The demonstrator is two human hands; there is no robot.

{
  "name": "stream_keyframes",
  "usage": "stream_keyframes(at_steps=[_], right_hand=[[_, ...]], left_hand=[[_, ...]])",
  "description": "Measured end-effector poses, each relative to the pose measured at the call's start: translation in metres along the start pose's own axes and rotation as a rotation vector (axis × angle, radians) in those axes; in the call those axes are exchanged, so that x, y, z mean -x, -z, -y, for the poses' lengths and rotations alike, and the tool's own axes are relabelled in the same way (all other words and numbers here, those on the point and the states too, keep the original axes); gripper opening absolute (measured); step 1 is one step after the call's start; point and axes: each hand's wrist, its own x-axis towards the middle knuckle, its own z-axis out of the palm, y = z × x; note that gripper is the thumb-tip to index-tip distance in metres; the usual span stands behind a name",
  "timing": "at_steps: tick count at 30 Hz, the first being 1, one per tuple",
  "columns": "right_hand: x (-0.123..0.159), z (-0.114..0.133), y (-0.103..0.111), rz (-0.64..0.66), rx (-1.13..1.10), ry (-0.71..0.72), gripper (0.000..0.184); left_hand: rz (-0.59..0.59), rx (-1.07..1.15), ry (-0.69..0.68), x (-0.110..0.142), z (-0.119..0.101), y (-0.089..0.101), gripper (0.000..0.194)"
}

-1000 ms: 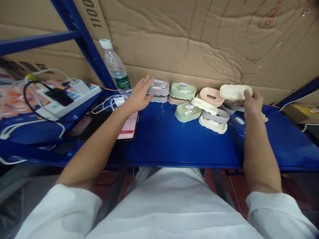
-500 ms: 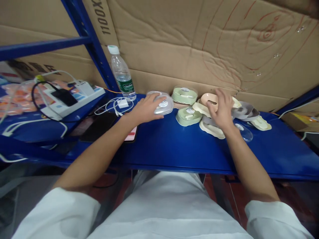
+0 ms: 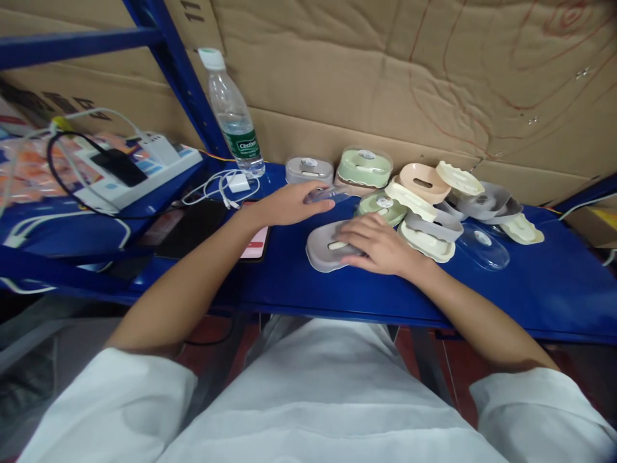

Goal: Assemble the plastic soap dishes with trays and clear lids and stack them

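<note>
My right hand (image 3: 375,244) lies on a grey soap dish (image 3: 322,249) on the blue shelf (image 3: 299,283), its fingers curled over the dish's top. My left hand (image 3: 292,203) holds a clear lid (image 3: 331,193) just above and behind that dish. Behind them a second grey soap box (image 3: 309,170) stands closed. A green lidded box (image 3: 365,168) and another green one (image 3: 383,207) sit beside it. Peach, cream and grey dish parts (image 3: 424,183) are piled at the right, with a loose clear lid (image 3: 482,244) lying near them.
A water bottle (image 3: 233,117) stands by the blue upright (image 3: 173,67). A power strip (image 3: 139,168) with cables, a white charger (image 3: 237,182) and a phone (image 3: 254,243) lie at the left. Cardboard (image 3: 385,77) backs the shelf.
My left hand has lifted the clear lid off a grey soap box. My right hand left the pile at the right and came down onto the grey dish nearer me.
</note>
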Motion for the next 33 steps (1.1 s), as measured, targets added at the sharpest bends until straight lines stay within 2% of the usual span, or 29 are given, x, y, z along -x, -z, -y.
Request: stream_keyframes(at_steps=[3,7,12,17,19,24,30,33], right_hand=[[-0.001,0.005,-0.001,0.069,-0.074,0.041,0.057],[-0.003,0.008,0.002,0.063,-0.112,0.007,0.046],[-0.003,0.007,0.015,-0.009,-0.147,-0.024,0.041],[-0.002,0.012,0.023,-0.1,-0.079,-0.018,0.04],[-0.002,0.018,0.02,-0.063,-0.055,0.031,0.041],[-0.006,0.033,0.008,0.138,-0.011,0.133,0.064],[-0.005,0.036,0.025,0.272,-0.003,0.048,0.042],[-0.002,0.04,0.035,0.315,-0.031,0.046,0.037]], left_hand=[[0.069,-0.155,-0.059,0.001,0.002,-0.004,0.077],[0.093,-0.303,-0.05,0.0,0.009,-0.012,0.084],[0.138,-0.254,-0.059,-0.002,0.014,-0.015,0.089],[0.115,-0.138,-0.082,-0.003,0.01,-0.008,0.078],[0.113,-0.143,-0.069,-0.002,0.009,-0.006,0.078],[0.125,-0.19,-0.033,-0.001,0.01,-0.008,0.083],[0.116,-0.187,-0.081,-0.001,0.009,-0.008,0.082],[0.102,-0.196,-0.088,-0.002,0.007,-0.009,0.08]])
